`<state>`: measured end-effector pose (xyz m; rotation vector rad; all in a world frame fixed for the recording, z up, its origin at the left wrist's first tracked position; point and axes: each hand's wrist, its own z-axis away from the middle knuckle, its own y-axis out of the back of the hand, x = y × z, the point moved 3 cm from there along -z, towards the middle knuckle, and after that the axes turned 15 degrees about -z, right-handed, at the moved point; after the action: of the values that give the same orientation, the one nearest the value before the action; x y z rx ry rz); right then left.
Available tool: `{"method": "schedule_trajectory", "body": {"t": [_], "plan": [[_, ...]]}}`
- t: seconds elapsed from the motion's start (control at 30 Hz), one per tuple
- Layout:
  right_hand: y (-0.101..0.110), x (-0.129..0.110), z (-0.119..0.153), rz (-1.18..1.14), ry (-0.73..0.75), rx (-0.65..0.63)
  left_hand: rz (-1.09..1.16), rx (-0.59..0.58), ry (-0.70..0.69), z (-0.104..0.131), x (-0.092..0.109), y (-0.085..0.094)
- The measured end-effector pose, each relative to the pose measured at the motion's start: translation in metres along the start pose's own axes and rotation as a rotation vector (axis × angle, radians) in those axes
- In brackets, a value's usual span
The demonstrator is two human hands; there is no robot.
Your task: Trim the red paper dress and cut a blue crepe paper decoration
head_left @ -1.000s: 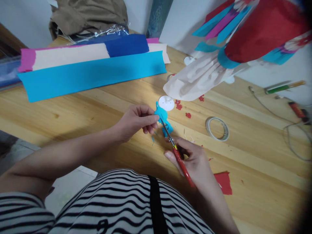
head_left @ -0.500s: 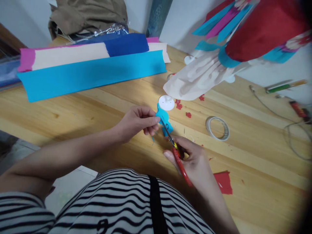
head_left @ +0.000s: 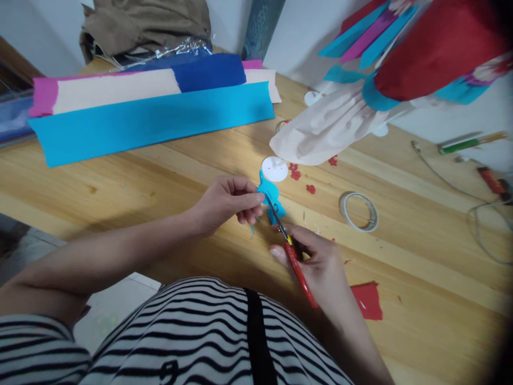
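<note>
Between thumb and fingers, my left hand (head_left: 236,199) pinches a small piece of light-blue crepe paper (head_left: 269,188) with a wavy cut outline. My right hand (head_left: 315,256) is closed round a pair of scissors (head_left: 294,262) with red handles and a yellow part near the pivot. The blades lie across the blue paper, their tips close to my left fingertips. A white round disc (head_left: 274,168) with small dark dots lies just beyond the paper. Small red paper cuttings (head_left: 295,175) are scattered beside it.
A roll of tape (head_left: 358,211) lies to the right, with a red paper scrap (head_left: 367,301) nearer me. Long folded crepe sheets (head_left: 156,124) stretch across the back left. A red and white paper figure (head_left: 417,59) leans in at upper right, near a cable (head_left: 444,187).
Hardly anything differs. The view has shifted very slightly, and the scissors and the blue paper keep nearly the same place in my hands.
</note>
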<state>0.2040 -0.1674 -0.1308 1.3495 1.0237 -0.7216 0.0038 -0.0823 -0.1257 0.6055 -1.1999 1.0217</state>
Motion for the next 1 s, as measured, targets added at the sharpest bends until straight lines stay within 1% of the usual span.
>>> {"method": "schedule_trajectory", "body": {"t": [0.17, 0.33, 0.5, 0.83, 1.0], "plan": [[0.0003, 0.0063, 0.0017, -0.025, -0.006, 0.019, 0.004, 0.001, 0.005, 0.0004, 0.0007, -0.0002], [0.0005, 0.0068, 0.0029, -0.017, -0.049, -0.006, 0.013, 0.003, 0.001, 0.0009, 0.0027, -0.0003], [0.0001, 0.0063, 0.0019, 0.002, -0.042, -0.001, 0.0, 0.017, 0.01, 0.001, 0.0021, -0.0002], [0.0008, 0.0022, 0.0019, 0.009, 0.016, 0.032, 0.009, -0.004, 0.006, 0.0011, 0.0023, 0.0005], [0.0007, 0.0024, 0.0014, 0.029, 0.017, 0.057, 0.025, 0.003, 0.057, 0.0021, 0.0036, 0.0025]]}}
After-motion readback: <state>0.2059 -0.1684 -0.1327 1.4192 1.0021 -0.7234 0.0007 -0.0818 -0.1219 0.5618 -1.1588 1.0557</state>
